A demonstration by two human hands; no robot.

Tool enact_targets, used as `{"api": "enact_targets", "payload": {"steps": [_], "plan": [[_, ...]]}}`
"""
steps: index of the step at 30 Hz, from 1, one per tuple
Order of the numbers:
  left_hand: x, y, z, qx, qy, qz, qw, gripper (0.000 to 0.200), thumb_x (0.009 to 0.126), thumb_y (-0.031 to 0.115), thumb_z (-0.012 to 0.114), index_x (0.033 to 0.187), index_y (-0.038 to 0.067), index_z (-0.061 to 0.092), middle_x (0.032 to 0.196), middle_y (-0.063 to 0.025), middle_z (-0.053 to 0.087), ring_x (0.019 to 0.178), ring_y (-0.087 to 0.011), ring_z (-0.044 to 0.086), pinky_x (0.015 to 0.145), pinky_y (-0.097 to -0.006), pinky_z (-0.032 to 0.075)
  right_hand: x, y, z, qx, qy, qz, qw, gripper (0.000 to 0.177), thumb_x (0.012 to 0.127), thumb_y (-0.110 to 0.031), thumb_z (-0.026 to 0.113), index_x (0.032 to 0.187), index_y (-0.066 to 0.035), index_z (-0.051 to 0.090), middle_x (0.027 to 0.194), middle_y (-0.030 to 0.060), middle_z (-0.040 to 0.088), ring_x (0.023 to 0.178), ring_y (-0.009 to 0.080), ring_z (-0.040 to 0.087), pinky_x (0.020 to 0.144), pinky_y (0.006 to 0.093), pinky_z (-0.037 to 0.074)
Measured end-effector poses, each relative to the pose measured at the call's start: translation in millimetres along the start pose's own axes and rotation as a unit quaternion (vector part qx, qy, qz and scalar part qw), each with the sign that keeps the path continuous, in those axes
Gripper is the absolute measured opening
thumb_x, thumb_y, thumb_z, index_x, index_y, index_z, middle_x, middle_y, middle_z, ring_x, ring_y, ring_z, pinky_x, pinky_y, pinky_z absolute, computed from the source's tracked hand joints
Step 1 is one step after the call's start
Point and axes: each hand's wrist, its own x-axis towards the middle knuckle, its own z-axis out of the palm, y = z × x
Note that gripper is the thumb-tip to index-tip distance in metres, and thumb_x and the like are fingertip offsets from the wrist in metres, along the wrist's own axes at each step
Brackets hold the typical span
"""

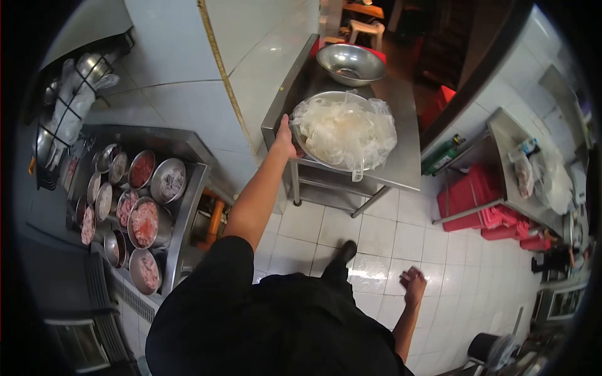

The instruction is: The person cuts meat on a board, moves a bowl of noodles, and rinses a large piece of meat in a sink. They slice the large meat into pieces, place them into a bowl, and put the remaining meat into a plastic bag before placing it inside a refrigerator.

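My left hand (285, 139) is at the left rim of a wide metal bowl (305, 150) on the steel table (407, 119); its fingers close on the rim, partly hidden. Pale, translucent material with plastic film (348, 130) heaps above the bowl's edge. Behind it stands a second, shallower metal bowl (351, 62). Away from the table, over the tiled floor, my right hand (413, 283) hangs low with its fingers curled; whether anything is in them is too small to tell.
At the left, a steel counter (188, 203) holds several bowls of raw meat. Red bins (461, 203) stand under a side table (511, 135) at the right, near a green bottle (442, 156). A person (555, 260) is at the far right.
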Motion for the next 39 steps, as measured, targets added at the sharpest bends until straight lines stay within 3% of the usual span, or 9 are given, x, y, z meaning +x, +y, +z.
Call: {"api": "enact_targets", "payload": {"steps": [4, 11, 17, 20, 24, 29, 32, 34, 39], "plan": [[70.7, 4.8, -4.7, -0.064, -0.103, 0.090, 0.989, 0.058, 0.093, 0.053, 0.057, 0.128, 0.007, 0.059, 0.126, -0.0120, 0.063, 0.112, -0.0297, 0.061, 0.096, -0.0468, 0.048, 136.8, -126.8, 72.8, -0.032, -0.094, -0.086, 0.991, 0.032, 0.097, -0.020, 0.058, 0.121, 0.002, 0.059, 0.096, 0.0144, 0.069, 0.077, 0.0219, 0.069, 0.065, 0.0308, 0.055], [23.2, 7.9, 40.3, 0.180, 0.242, 0.451, 0.840, 0.020, 0.095, 0.017, 0.062, 0.098, -0.001, 0.072, 0.094, -0.0076, 0.073, 0.090, -0.0172, 0.067, 0.082, -0.0290, 0.052, 244.8, -298.6, 269.0, -0.125, -0.374, -0.083, 0.915, 0.050, 0.097, -0.044, 0.057, 0.124, -0.003, 0.057, 0.106, 0.0130, 0.067, 0.085, 0.0204, 0.068, 0.071, 0.0323, 0.054], [-16.0, -33.1, 116.9, 0.382, 0.095, 0.524, 0.755, 0.023, 0.092, 0.016, 0.066, 0.113, 0.008, 0.068, 0.122, -0.0164, 0.064, 0.118, -0.0294, 0.059, 0.102, -0.0371, 0.046, 261.6, -302.5, 318.8, -0.108, -0.483, 0.033, 0.868, 0.047, 0.096, -0.041, 0.054, 0.123, -0.003, 0.056, 0.097, 0.0096, 0.066, 0.075, 0.0169, 0.063, 0.066, 0.0307, 0.051], [-28.7, -55.1, 142.2, 0.586, 0.293, 0.561, 0.506, 0.033, 0.088, 0.018, 0.070, 0.118, 0.007, 0.065, 0.137, -0.0173, 0.055, 0.130, -0.0392, 0.047, 0.110, -0.0412, 0.037, 258.3, -304.7, 324.8, -0.183, -0.471, 0.002, 0.863, 0.041, 0.093, -0.030, 0.057, 0.126, -0.006, 0.053, 0.101, 0.0089, 0.067, 0.077, 0.0165, 0.065, 0.064, 0.0312, 0.053], [-7.2, -14.3, 118.3, 0.416, 0.468, 0.490, 0.606, 0.046, 0.082, 0.022, 0.071, 0.124, 0.007, 0.061, 0.137, -0.0167, 0.055, 0.126, -0.0403, 0.049, 0.105, -0.0423, 0.041, 248.5, -292.3, 327.0, -0.205, -0.507, 0.013, 0.837, 0.041, 0.094, -0.021, 0.059, 0.131, -0.007, 0.048, 0.111, 0.0095, 0.066, 0.089, 0.0197, 0.068, 0.066, 0.0353, 0.057], [13.3, -9.1, 69.4, 0.426, 0.337, 0.400, 0.738, 0.028, 0.080, 0.009, 0.066, 0.108, 0.006, 0.069, 0.121, -0.0209, 0.062, 0.110, -0.0411, 0.059, 0.093, -0.0386, 0.050, 260.0, -255.7, 303.1, -0.091, -0.547, 0.035, 0.832, 0.044, 0.096, -0.014, 0.058, 0.137, -0.005, 0.046, 0.126, 0.0114, 0.061, 0.105, 0.0240, 0.066, 0.079, 0.0369, 0.058], [-45.6, -55.3, 70.3, 0.348, 0.386, 0.440, 0.732, 0.018, 0.079, 0.003, 0.063, 0.096, 0.004, 0.069, 0.121, -0.0209, 0.061, 0.113, -0.0420, 0.056, 0.095, -0.0399, 0.048, 233.1, -250.6, 264.7, -0.091, -0.581, 0.008, 0.809, 0.047, 0.097, -0.012, 0.057, 0.141, -0.003, 0.044, 0.134, 0.0131, 0.057, 0.115, 0.0265, 0.062, 0.091, 0.0385, 0.055], [-80.2, -102.7, 57.3, 0.373, 0.474, 0.599, 0.526, 0.019, 0.078, -0.003, 0.058, 0.095, 0.002, 0.065, 0.114, -0.0205, 0.060, 0.111, -0.0420, 0.054, 0.093, -0.0429, 0.047, 194.9, -248.2, 245.9, -0.086, -0.595, 0.033, 0.798, 0.048, 0.098, -0.014, 0.057, 0.143, -0.003, 0.042, 0.137, 0.0138, 0.055, 0.119, 0.0272, 0.060, 0.096, 0.0400, 0.053], [-235.9, -214.5, 43.9, 0.287, 0.366, 0.636, 0.616, 0.014, 0.075, -0.006, 0.055, 0.086, 0.002, 0.051, 0.089, -0.0188, 0.056, 0.093, -0.0418, 0.055, 0.080, -0.0520, 0.042, 97.1, -177.0, 216.3, -0.143, -0.676, 0.063, 0.720, 0.052, 0.101, -0.028, 0.054, 0.146, -0.006, 0.039, 0.143, 0.0118, 0.050, 0.125, 0.0256, 0.055, 0.102, 0.0423, 0.050]]}}
